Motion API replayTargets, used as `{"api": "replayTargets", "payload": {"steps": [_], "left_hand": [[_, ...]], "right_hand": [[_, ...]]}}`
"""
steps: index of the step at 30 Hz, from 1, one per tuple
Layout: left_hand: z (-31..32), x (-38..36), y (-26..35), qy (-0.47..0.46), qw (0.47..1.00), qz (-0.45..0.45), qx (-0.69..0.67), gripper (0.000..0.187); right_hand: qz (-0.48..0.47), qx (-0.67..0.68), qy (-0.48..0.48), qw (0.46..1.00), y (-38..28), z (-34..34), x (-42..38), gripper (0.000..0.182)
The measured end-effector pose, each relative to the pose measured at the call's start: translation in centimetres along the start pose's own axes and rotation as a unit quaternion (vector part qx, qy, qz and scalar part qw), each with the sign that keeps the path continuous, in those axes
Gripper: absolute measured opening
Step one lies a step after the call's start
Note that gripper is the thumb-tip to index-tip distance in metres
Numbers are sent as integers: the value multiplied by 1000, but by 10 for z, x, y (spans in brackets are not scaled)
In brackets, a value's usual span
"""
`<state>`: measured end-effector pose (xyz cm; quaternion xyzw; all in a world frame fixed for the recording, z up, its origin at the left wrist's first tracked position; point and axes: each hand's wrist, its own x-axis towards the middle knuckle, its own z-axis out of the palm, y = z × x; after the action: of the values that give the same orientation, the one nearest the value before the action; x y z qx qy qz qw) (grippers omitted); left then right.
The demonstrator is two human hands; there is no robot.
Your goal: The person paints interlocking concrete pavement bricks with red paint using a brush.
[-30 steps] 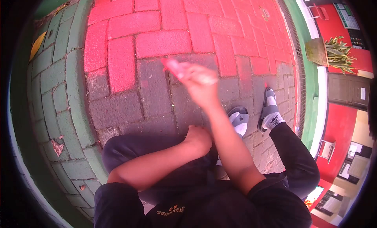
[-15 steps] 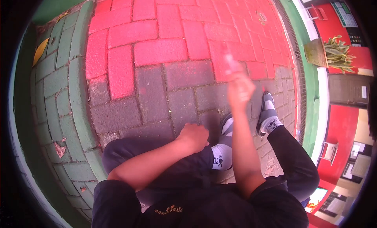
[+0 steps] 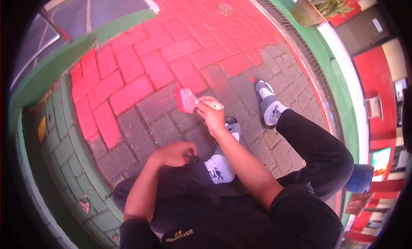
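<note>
My right hand [image 3: 213,114] grips a paintbrush [image 3: 187,100], its wide head smeared with red paint and its pale handle running back under my fingers. The brush head overlaps the edge between the red-painted pavers [image 3: 131,90] and the bare grey ones [image 3: 156,109]. Close to my bent leg and striped sock [image 3: 219,169], my left hand [image 3: 174,154] is closed with its fingers curled inward. A small dark shape shows at those fingertips; I cannot tell what it is.
A green brick kerb [image 3: 79,137] runs along the left, with a yellow leaf [image 3: 42,129] beyond it. My sandalled foot [image 3: 265,103] rests on grey pavers. A drain grate [image 3: 311,45], a potted plant [image 3: 307,11] and a blue container [image 3: 359,179] stand along the right.
The view has swung round, bringing a railing at upper left and the blue container into sight. My right hand has drawn the brush back from the red pavers, nearer my left hand.
</note>
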<state>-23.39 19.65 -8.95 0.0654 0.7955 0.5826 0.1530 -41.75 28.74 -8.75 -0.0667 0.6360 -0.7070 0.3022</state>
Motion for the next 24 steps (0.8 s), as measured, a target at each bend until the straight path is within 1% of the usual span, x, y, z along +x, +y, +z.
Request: {"api": "replayTargets", "payload": {"steps": [1,2,3,4,5,6,7,8,9,10,12,14,15,17,18,19,20,21,22,24], "left_hand": [[-2,4,0,39,998,-29,-36,16],[-3,8,1,79,993,-58,-73,15],[-2,12,2,73,994,-58,-62,15],[-1,15,4,154,977,-121,-87,14],[0,19,5,235,949,-180,-111,16],[3,23,1,229,951,-180,-99,16],[7,27,-4,288,927,-188,-149,16],[8,31,-3,345,897,-194,-196,17],[11,33,-1,340,901,-194,-185,17],[15,34,5,353,898,-185,-184,15],[21,39,15,366,895,-182,-180,14],[26,42,30,413,884,-140,-168,14],[29,43,31,411,884,-146,-166,14],[35,46,34,421,879,-124,-188,12],[41,51,40,433,871,-151,-175,13],[41,57,45,434,870,-151,-177,13],[40,64,49,397,893,-151,-147,14],[39,70,53,360,914,-151,-116,15],[38,78,66,340,927,-144,-72,18],[34,92,72,342,928,-132,-66,19]], "right_hand": [[69,63,34,995,-3,-2,0,10],[75,69,19,995,-1,-8,2,14],[68,80,22,994,3,-14,2,14],[103,103,33,989,4,-16,2,16],[138,125,42,982,8,-20,3,18],[155,142,26,977,11,-25,3,21],[149,154,28,976,11,-29,2,21],[170,183,32,968,10,-31,2,21],[193,212,36,957,10,-34,2,21],[175,211,26,961,6,-36,-1,25],[176,222,32,958,-3,-44,-2,25],[175,242,44,953,-12,-55,-2,28],[179,246,45,952,-17,-64,0,28],[144,297,71,941,-36,-81,3,25],[146,296,70,941,-43,-91,5,25],[102,289,80,948,-47,-104,7,24],[57,281,91,954,-52,-117,8,24],[48,293,104,949,-58,-132,9,27],[36,292,114,949,-63,-146,12,27],[10,269,143,952,-77,-173,20,27]]}}
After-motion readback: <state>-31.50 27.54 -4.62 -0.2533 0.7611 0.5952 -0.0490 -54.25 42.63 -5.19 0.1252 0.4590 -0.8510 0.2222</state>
